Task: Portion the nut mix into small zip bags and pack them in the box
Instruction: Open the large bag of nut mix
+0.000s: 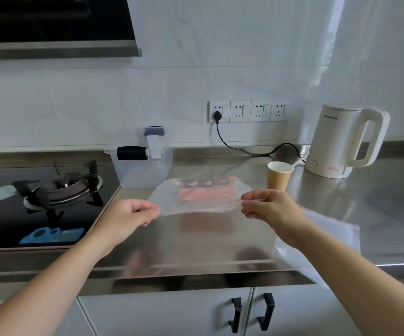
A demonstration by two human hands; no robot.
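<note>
A clear zip bag (196,195) with a pink printed patch hangs flat above the steel counter (220,243). My left hand (129,215) pinches its left edge and my right hand (272,209) pinches its right edge, stretching it between them. A translucent plastic box (142,170) with a clip lid stands behind the bag, next to the stove. More clear bags (336,241) lie on the counter under my right forearm. A brown paper cup (279,177) with a white spoon stands behind my right hand; its contents are hidden.
A black gas stove (46,202) takes up the left of the counter. A white electric kettle (348,141) stands at the back right, its black cord (239,149) running to the wall sockets. Cabinet doors with black handles are below the counter's front edge.
</note>
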